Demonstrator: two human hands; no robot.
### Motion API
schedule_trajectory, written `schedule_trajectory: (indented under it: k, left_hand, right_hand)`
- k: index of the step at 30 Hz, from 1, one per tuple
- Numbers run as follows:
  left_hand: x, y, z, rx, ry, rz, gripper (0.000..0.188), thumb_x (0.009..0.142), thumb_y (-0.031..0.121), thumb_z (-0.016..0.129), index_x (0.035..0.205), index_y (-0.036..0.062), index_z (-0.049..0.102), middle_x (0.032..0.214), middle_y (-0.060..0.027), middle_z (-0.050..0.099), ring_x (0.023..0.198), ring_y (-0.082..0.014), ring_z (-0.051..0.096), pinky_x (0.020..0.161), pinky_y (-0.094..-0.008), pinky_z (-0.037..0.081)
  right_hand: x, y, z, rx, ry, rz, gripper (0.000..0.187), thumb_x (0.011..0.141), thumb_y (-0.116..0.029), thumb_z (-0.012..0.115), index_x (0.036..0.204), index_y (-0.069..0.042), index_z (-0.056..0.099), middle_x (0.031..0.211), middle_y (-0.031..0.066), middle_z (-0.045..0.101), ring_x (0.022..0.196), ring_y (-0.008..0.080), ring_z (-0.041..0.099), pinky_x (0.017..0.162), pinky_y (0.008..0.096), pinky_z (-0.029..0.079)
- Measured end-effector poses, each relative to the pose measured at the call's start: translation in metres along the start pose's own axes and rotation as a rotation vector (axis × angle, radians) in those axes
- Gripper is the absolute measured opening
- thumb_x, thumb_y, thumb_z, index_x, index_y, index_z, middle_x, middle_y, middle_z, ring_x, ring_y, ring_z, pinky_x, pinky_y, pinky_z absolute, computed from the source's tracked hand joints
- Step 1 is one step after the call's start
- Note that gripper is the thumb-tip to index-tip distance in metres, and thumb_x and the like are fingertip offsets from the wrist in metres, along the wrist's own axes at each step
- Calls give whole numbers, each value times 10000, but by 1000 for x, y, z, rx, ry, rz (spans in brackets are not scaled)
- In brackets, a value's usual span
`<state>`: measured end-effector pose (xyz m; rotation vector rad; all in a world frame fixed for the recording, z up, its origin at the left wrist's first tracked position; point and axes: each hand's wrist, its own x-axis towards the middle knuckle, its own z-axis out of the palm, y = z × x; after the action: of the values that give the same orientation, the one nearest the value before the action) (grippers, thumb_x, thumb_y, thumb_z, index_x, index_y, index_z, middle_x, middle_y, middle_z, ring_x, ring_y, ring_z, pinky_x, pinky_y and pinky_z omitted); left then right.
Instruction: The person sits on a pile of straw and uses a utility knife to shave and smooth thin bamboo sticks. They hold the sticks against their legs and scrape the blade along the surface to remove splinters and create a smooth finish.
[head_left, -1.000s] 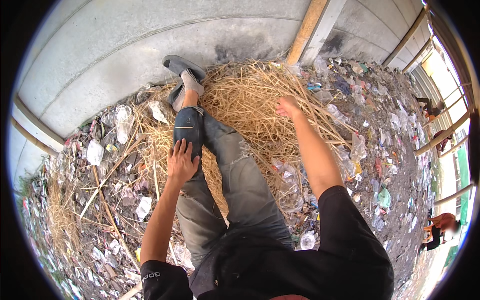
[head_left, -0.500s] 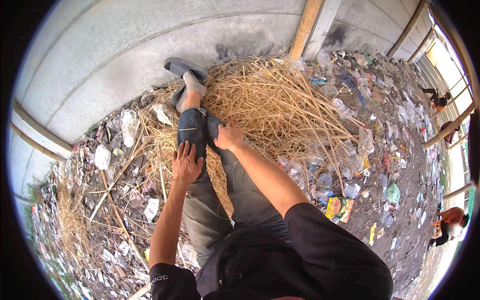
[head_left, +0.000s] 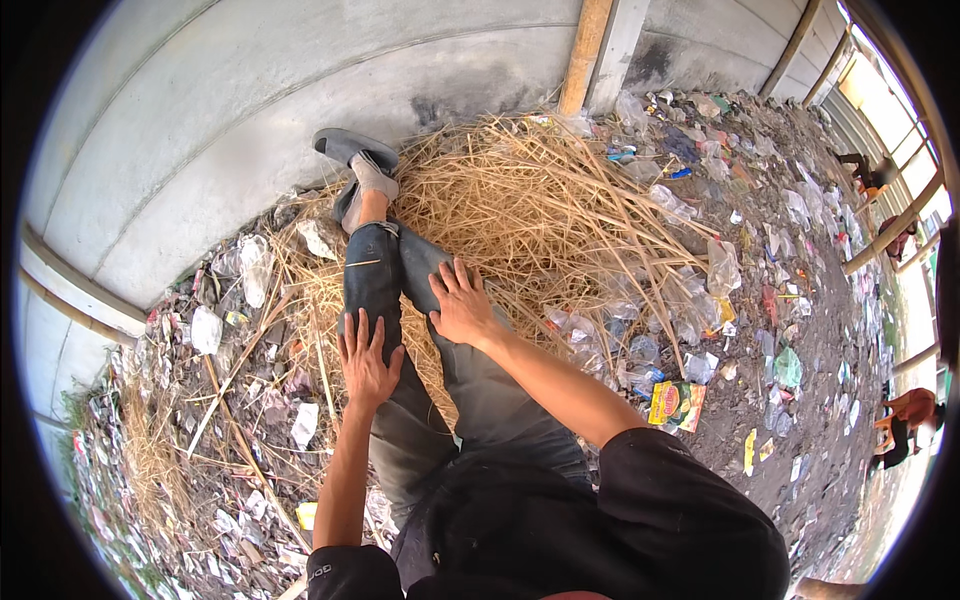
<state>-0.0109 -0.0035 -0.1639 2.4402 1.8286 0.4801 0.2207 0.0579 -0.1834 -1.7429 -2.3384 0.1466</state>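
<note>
Your left hand (head_left: 366,358) lies flat with its fingers spread on your left knee, palm down on the dark jeans (head_left: 415,420), gripping nothing. Your right hand (head_left: 462,305) rests the same way just beside it, fingers fanned open on the right trouser leg a little further down toward the shin, also holding nothing. Both legs stretch out ahead of you, crossed near the ankles, ending in grey socks and grey slip-on shoes (head_left: 352,150) that lie close to the foot of the concrete wall (head_left: 230,120). You are sitting on a heap of dry yellow straw (head_left: 530,210), which spreads out under and to the right of your legs. Around the straw the ground is littered with clear plastic bottles (head_left: 672,203), crumpled bags and wrappers, among them a yellow and red snack packet (head_left: 677,403) near your right elbow. A wooden post (head_left: 585,50) leans against the wall beyond the straw. At the far right edge, other people (head_left: 905,415) crouch well apart from you.
</note>
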Motion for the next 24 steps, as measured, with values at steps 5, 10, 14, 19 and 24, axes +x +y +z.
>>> schedule_trajectory:
  k: [5, 10, 14, 19, 24]
  left_hand:
    - [-58, 34, -39, -79, -58, 31, 691, 899, 356, 661, 1491, 62, 457, 1628, -177, 287, 1517, -395, 212, 1208, -569, 172]
    - [-109, 52, -80, -177, 63, 26, 732, 893, 294, 681, 1510, 19, 400, 1610, -250, 276, 1502, -439, 219, 1212, -533, 196]
    - [-155, 56, -90, -369, 208, -217, 817, 950, 384, 637, 1565, -7, 269, 1616, -273, 242, 1518, -410, 201, 1225, -492, 184]
    - [-214, -26, -79, -1114, 396, -774, 665, 1064, 455, 378, 1580, 49, 278, 1635, -154, 277, 1516, -307, 245, 1211, -480, 237]
    - [-212, -88, -129, -1383, 667, -665, 634, 1065, 433, 363, 1535, 8, 367, 1565, -157, 398, 1435, -291, 381, 1182, -456, 294]
  right_hand:
    - [-39, 6, -10, 27, 18, -106, 688, 959, -440, 546, 1535, -95, 396, 1648, 151, 242, 1539, 404, 101, 1193, 631, 192]
    - [-89, 11, -31, 76, -78, -163, 666, 992, -480, 491, 1548, -132, 382, 1666, 111, 213, 1548, 366, 103, 1196, 630, 190]
    - [-129, 27, -28, 214, -66, -155, 666, 1003, -494, 491, 1560, -152, 363, 1667, 114, 206, 1547, 367, 99, 1223, 578, 163]
    - [-170, 45, -30, 508, -37, -152, 638, 1031, -482, 474, 1571, -170, 337, 1670, 124, 182, 1546, 369, 94, 1241, 510, 167]
    - [-222, 54, -44, 756, -111, -4, 642, 1039, -489, 471, 1585, -197, 299, 1673, 124, 164, 1536, 397, 111, 1229, 486, 231]
